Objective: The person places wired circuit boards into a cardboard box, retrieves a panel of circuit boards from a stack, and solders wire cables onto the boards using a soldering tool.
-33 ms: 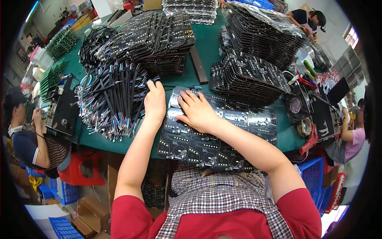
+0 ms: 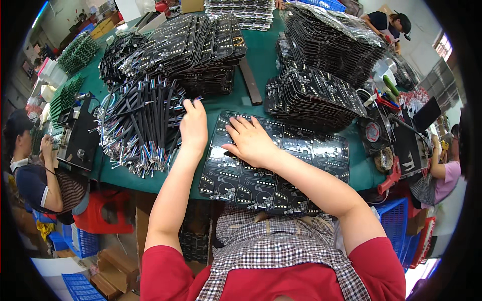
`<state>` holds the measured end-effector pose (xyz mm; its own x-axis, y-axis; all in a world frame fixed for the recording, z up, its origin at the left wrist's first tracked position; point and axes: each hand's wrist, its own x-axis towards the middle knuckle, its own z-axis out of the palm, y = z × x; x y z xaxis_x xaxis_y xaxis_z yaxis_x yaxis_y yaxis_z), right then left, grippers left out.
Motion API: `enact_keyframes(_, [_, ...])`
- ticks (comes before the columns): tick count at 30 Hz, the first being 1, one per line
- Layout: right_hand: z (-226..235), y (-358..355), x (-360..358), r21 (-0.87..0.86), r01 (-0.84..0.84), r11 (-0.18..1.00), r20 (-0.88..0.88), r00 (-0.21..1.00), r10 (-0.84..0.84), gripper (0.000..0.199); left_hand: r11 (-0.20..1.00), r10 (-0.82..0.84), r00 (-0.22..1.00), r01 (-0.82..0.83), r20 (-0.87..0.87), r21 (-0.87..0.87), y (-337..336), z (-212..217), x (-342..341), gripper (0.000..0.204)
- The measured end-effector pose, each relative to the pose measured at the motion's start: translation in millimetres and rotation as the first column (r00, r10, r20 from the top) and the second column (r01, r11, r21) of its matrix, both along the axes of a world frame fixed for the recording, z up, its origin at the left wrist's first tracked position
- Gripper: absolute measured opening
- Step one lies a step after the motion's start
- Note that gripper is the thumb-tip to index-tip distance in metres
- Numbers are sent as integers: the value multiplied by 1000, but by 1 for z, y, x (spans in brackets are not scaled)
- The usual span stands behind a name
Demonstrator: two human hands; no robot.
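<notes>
My right hand (image 2: 252, 142) lies flat, fingers spread, on a black circuit board panel (image 2: 221, 173) at the table's front edge. The panel has rows of small pale components. My left hand (image 2: 194, 128) is closed, fingers curled, just left of the panel and beside a heap of black cables (image 2: 143, 120) with coloured wire ends. Coloured wire tips show just past its fingers. What it grips, if anything, is hidden.
Tall stacks of black boards stand behind at left (image 2: 196, 45) and right (image 2: 316, 95), with a dark bar (image 2: 250, 83) between them. A black soldering-type device (image 2: 374, 133) sits on the right. People work at both sides and at the far right.
A dark cable that stretched right from my left hand across the panel's far edge no longer shows there. My left hand has shifted slightly left; my right hand stays almost in place.
</notes>
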<state>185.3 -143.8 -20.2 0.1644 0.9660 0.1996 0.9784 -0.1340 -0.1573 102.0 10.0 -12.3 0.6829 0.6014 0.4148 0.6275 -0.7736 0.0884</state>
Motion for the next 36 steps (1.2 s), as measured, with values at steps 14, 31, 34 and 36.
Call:
enact_keyframes(14, [12, 81, 86, 191, 515, 836, 137, 829, -542, 28, 793, -552, 806, 428, -213, -435, -140, 25, -78, 69])
enact_keyframes(31, [35, 88, 106, 12, 539, 842, -83, 840, -536, 20, 837, -510, 857, 475, -75, -274, -163, -11, -86, 58])
enact_keyframes(34, [76, 33, 88, -55, 422, 905, -299, 858, -418, 26, 842, -499, 864, 466, -65, -272, -163, -8, -86, 58])
enact_keyframes(36, [90, -29, 83, 71, 225, 972, -608, 782, -136, 34, 847, -493, 868, 461, -64, -266, -164, -6, -86, 57])
